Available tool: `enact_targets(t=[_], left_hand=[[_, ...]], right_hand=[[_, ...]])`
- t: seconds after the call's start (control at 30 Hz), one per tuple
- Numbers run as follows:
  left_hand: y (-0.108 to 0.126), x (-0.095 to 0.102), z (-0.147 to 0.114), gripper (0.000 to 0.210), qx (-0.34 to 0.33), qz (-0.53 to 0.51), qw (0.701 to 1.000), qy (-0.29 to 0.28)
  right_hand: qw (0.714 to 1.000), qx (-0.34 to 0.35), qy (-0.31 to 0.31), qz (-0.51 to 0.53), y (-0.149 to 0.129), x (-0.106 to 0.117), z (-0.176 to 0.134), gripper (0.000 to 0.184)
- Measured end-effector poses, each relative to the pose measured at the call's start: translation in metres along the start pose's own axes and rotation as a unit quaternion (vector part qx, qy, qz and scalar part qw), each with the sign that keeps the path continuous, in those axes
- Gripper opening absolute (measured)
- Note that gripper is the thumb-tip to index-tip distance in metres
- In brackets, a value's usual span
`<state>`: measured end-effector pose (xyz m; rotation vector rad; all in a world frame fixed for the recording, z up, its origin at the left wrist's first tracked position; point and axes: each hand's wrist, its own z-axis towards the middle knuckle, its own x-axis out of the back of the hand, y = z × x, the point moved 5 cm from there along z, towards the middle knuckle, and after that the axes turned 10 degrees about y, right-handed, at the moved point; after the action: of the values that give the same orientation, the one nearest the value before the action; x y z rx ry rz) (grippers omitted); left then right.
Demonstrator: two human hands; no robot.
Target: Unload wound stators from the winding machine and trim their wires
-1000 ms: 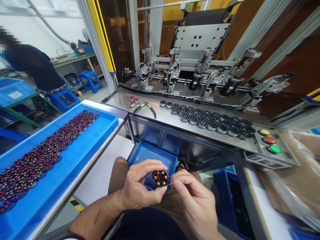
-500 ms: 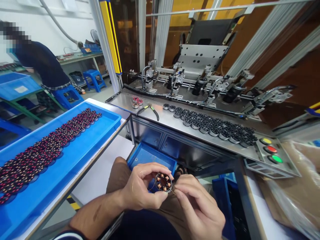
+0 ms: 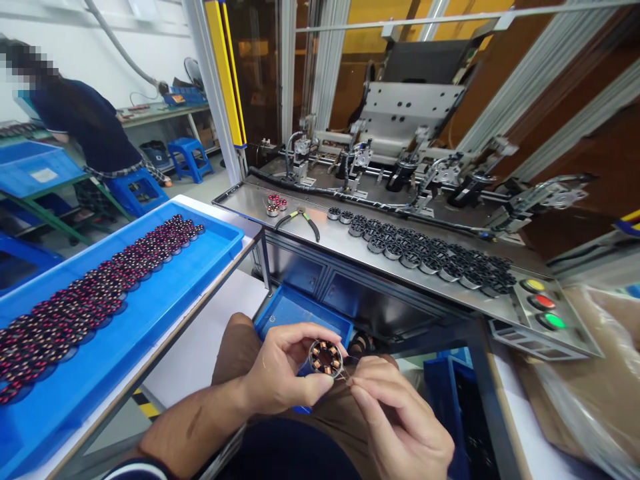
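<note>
Above my lap, my left hand (image 3: 287, 373) holds a copper-wound motor stator (image 3: 326, 359) by its rim, thumb below and fingers over the top. Its round face with copper coils is turned toward me. Just to the right, my right hand (image 3: 400, 417) pinches thin copper wire (image 3: 347, 378) between thumb and forefinger. The wire runs from the stator's lower right edge to those fingertips. The far ends of the wire are too fine to make out.
A blue tray (image 3: 200, 267) with rows of wound stators stands left. On the machine's metal ledge lie wire cutters (image 3: 300, 223), a few red-and-copper stators (image 3: 274, 203) and many black unwound cores (image 3: 410, 257). Push buttons (image 3: 545, 302) sit right. A person (image 3: 85, 127) sits at far left.
My right hand has shifted slightly right and away from the stator, so more wire shows between them. The stator has turned a little in my left hand.
</note>
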<state>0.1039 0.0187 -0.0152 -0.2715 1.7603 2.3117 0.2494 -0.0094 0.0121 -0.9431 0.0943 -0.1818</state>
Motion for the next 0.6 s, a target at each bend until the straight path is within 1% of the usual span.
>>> enact_targets(t=[0.07, 0.17, 0.2, 0.23, 0.27, 0.3, 0.37, 0.43, 0.47, 0.53, 0.6], left_hand=[[0.003, 0.000, 0.000, 0.039, -0.041, 0.032, 0.999, 0.010], [0.013, -0.001, 0.000, 0.044, -0.143, 0.087, 0.985, 0.034], [0.015, -0.001, -0.001, 0.045, -0.158, 0.091, 0.982, 0.038], [0.016, -0.001, 0.000, 0.045, -0.155, 0.084, 0.984, 0.036], [0.015, -0.002, 0.000, 0.044, -0.134, 0.067, 0.988, 0.029], [0.013, -0.002, 0.000, 0.042, -0.098, 0.042, 0.994, 0.016], [0.009, -0.005, 0.000, 0.038, -0.008, -0.021, 1.000, -0.017], [0.004, -0.008, -0.001, 0.035, 0.073, -0.077, 0.993, -0.050], [0.002, -0.010, -0.002, 0.035, 0.103, -0.096, 0.988, -0.063], [-0.001, -0.013, -0.003, 0.035, 0.147, -0.112, 0.980, -0.075], [-0.004, -0.015, -0.004, 0.034, 0.179, -0.119, 0.974, -0.077]], right_hand=[[1.000, 0.021, 0.001, -0.004, -0.002, 0.000, -0.004, 0.025], [0.999, 0.040, -0.014, 0.006, -0.002, -0.001, -0.008, 0.030], [0.999, 0.041, -0.020, 0.014, -0.001, 0.000, -0.008, 0.031], [0.999, 0.038, -0.025, 0.019, 0.001, 0.001, -0.007, 0.032], [0.999, 0.036, -0.029, 0.022, 0.004, 0.003, -0.004, 0.033], [0.999, 0.033, -0.034, 0.023, 0.006, 0.005, 0.000, 0.034], [0.998, 0.036, -0.053, 0.020, 0.009, 0.008, 0.010, 0.037], [0.994, 0.045, -0.099, 0.029, 0.011, 0.008, 0.020, 0.040], [0.990, 0.050, -0.127, 0.038, 0.011, 0.006, 0.025, 0.041], [0.980, 0.063, -0.177, 0.060, 0.009, 0.004, 0.031, 0.040], [0.972, 0.076, -0.211, 0.073, 0.006, 0.001, 0.035, 0.041]])
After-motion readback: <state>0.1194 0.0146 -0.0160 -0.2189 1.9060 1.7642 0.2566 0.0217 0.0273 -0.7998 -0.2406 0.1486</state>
